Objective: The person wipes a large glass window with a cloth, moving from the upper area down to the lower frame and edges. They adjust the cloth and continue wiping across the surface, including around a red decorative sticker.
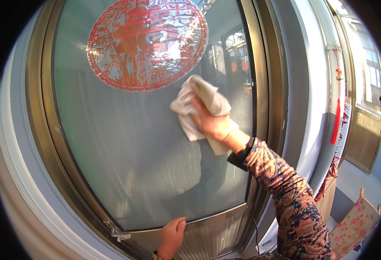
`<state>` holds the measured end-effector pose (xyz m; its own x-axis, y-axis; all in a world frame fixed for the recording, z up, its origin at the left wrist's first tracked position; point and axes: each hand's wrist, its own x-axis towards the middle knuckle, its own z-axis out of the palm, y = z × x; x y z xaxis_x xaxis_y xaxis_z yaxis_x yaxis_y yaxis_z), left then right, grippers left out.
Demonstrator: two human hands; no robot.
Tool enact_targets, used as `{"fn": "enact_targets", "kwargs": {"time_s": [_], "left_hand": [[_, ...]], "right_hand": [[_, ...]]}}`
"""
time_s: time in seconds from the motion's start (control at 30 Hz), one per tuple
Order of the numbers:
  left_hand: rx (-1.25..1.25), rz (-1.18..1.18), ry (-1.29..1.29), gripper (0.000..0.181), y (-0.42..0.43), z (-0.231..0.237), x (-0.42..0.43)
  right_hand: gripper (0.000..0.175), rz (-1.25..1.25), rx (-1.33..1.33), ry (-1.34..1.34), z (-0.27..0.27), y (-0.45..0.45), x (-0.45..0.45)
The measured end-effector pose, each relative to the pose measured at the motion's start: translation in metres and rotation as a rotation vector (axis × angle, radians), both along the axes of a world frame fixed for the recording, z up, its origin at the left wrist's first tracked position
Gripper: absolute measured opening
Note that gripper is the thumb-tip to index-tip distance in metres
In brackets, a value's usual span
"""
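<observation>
My right hand (210, 122) holds a white cloth (190, 100) against the glass pane (138, 139) of a door. The cloth is bunched around the fingers, with a loose corner hanging below the wrist, and it looks slightly blurred. Streaks and a hazy film show on the glass. Above the cloth, a round red decoration (125, 45) with a bamboo pattern is fixed to the pane. Lower down, my left hand (172, 237) is by the metal rail under the glass, its fingers curled together and nothing visible in them.
A bronze-coloured metal frame (262, 81) surrounds the pane, and a metal latch (117, 231) sits at its lower left. Right of the door, a red tassel (335, 122) hangs beside a pipe (335, 74). A flowered fabric panel (356, 224) stands at the lower right; a dark cable (254, 224) runs down.
</observation>
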<state>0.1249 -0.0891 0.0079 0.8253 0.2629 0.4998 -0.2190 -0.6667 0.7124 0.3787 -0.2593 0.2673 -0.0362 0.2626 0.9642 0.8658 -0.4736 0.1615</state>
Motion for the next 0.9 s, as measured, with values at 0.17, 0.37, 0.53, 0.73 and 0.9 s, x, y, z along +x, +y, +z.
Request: {"fn": "enact_targets", "kwargs": {"time_s": [0.17, 0.37, 0.53, 0.73, 0.9], "left_hand": [[-0.009, 0.023, -0.032, 0.026, 0.02, -0.002, -0.004], [0.087, 0.023, -0.043, 0.025, 0.027, -0.006, 0.004], [0.086, 0.035, -0.05, 0.025, 0.033, -0.001, 0.006], [0.014, 0.038, -0.085, 0.026, 0.038, 0.007, 0.009], [0.0, 0.067, -0.077, 0.024, 0.037, 0.009, 0.006]], "right_hand": [[0.049, 0.013, 0.397, -0.009, 0.088, -0.038, 0.058], [0.049, -0.164, -0.026, -0.17, 0.065, -0.009, 0.041], [0.059, -0.01, 0.272, 0.085, 0.121, -0.047, 0.074], [0.053, -0.195, 0.402, -0.049, 0.184, -0.008, 0.08], [0.051, -0.195, -0.039, -0.381, 0.124, 0.024, 0.015]]}}
